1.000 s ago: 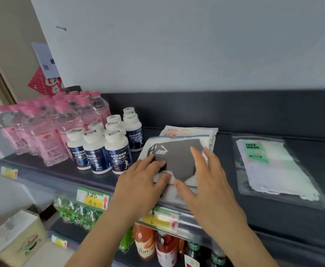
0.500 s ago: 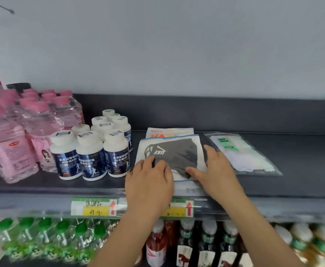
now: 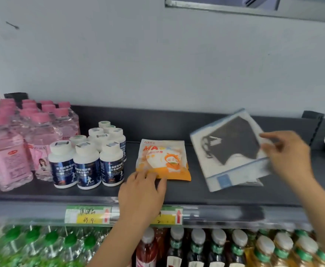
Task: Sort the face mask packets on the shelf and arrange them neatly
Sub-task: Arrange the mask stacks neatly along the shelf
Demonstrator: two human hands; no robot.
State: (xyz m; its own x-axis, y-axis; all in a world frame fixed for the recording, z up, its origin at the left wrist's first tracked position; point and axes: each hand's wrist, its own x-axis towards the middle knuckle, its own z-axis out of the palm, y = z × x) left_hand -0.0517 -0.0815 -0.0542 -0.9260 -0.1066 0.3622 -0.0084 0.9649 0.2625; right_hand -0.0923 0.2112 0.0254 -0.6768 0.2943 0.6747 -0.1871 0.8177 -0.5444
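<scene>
– Grey mask packet (image 3: pixel 233 149) has left the pile. Half a sec ago it lay flat on top under both hands; now it's lifted, tilted and off to the right over the shelf (image 3: pixel 196 195). Head view, the only one.
– Who's got it?
– Right hand (image 3: pixel 289 153), pinching its right edge with thumb on top. Motion blur, so exact finger lay is unclear. Its near corner hangs over what looks like a clear packet (image 3: pixel 254 183) lying flat on the shelf. Touching or not, can't tell.
– And what was underneath?
– Orange mask packet (image 3: pixel 163 160), now uncovered, flat on the shelf near the white-capped bottles (image 3: pixel 86 164). Left hand (image 3: pixel 141 191) rests on its near-left corner, fingers fairly straight, pressing, not gripping.
– Meaning for the task?
– Prob. the sort-by-type step is underway: grey is split from orange and likely headed for its own spot, poss. onto the clear one. Left hand seems to be steadying the orange one. Neat arranging isn't done yet, as the orange packet sits a bit askew to the shelf edge.
– Anything else?
– Pink-capped bottles (image 3: pixel 13 147) far left, price tags (image 3: pixel 88 215) on the front rail, drinks on the lower shelf (image 3: pixel 196 247). Something crinkled peeks in at the far right edge, too cropped to name.
</scene>
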